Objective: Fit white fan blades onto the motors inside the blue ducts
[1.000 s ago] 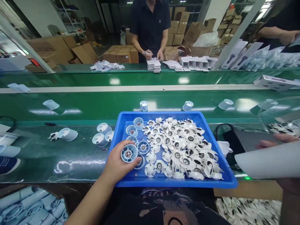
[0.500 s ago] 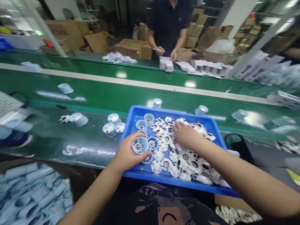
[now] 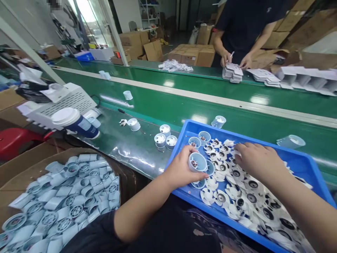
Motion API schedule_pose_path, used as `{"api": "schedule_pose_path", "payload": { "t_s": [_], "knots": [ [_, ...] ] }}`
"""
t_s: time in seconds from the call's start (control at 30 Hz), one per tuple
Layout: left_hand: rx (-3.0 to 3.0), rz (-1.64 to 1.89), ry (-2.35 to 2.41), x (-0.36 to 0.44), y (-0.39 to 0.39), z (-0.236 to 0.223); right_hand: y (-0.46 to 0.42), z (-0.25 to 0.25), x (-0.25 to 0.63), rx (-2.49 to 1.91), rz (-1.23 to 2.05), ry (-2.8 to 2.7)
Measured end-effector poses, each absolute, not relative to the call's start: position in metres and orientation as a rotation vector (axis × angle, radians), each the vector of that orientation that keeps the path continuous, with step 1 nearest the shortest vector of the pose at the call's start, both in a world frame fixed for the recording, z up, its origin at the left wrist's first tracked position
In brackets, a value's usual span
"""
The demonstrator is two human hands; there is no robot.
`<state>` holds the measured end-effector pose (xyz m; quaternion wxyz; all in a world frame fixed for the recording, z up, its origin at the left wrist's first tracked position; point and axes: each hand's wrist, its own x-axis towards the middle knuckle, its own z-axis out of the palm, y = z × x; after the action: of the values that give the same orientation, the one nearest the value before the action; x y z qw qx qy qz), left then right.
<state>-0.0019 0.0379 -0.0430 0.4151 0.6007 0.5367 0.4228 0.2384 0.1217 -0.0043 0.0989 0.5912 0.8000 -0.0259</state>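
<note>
My left hand [image 3: 180, 169] grips a light blue round fan housing [image 3: 198, 161], tilted so its open end and the motor inside show. It is held above the left part of a blue tray [image 3: 177, 149]. Several similar housings [image 3: 204, 137] stand in the tray around that hand, partly covered by it. White fan blades [image 3: 236, 173] fill the middle and right of the tray. Over these blades is my right hand [image 3: 259, 162], palm down, fingers apart and slightly bent. Its fingertips are partly hidden, and no held piece shows.
Three housings with white blades inside [image 3: 165, 130] stand left of the tray; another [image 3: 133, 124] is farther left. A paper cup [image 3: 76, 121] leans by a white perforated box [image 3: 79, 98]. A carton of housings [image 3: 76, 211] is lower left. Across the green belt [image 3: 158, 100], a co-worker [image 3: 247, 38] handles white cards.
The view has swung left, bringing the cup and carton into fuller sight. My left hand still holds the housing over the tray. My right hand remains over the blades.
</note>
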Motion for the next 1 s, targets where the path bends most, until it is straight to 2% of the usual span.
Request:
{"api": "schedule_pose_path", "payload": {
  "t_s": [0.07,0.1,0.17,0.23,0.3,0.47,0.53,0.63,0.67,0.73,0.87,1.0],
  "knots": [
    [1.662,1.121,1.293,-0.004,0.039,-0.043,0.100,0.003,0.244,1.787,-0.311,2.531],
    [1.773,1.149,1.241,-0.005,0.039,-0.042,0.087,0.006,0.246,1.818,-0.620,2.626],
    [1.975,1.168,1.133,-0.004,0.038,-0.040,0.063,0.007,0.246,1.846,-1.590,2.626],
    [2.091,1.141,1.093,0.000,0.035,-0.036,0.044,0.003,0.241,1.737,-2.498,2.287],
    [2.162,1.077,1.116,0.006,0.032,-0.031,0.034,-0.002,0.233,1.655,-2.809,2.044],
    [2.336,0.988,1.170,0.020,0.028,-0.020,0.028,-0.002,0.224,1.707,-2.668,2.268],
    [2.423,1.001,1.160,0.024,0.027,-0.017,0.025,0.005,0.221,1.728,-2.197,2.709],
    [2.505,1.052,1.168,0.026,0.024,-0.015,0.023,0.014,0.216,1.606,-1.066,3.295],
    [2.509,1.074,1.182,0.027,0.022,-0.015,0.024,0.015,0.214,1.549,-0.844,3.371],
    [2.494,1.114,1.213,0.028,0.019,-0.015,0.027,0.013,0.209,1.484,-0.790,3.443],
    [2.456,1.114,1.223,0.029,0.015,-0.014,0.031,0.008,0.207,1.461,-1.015,3.431],
    [2.421,1.119,1.243,0.025,0.017,-0.013,0.022,0.014,0.217,1.453,-1.031,3.492]
  ]
}}
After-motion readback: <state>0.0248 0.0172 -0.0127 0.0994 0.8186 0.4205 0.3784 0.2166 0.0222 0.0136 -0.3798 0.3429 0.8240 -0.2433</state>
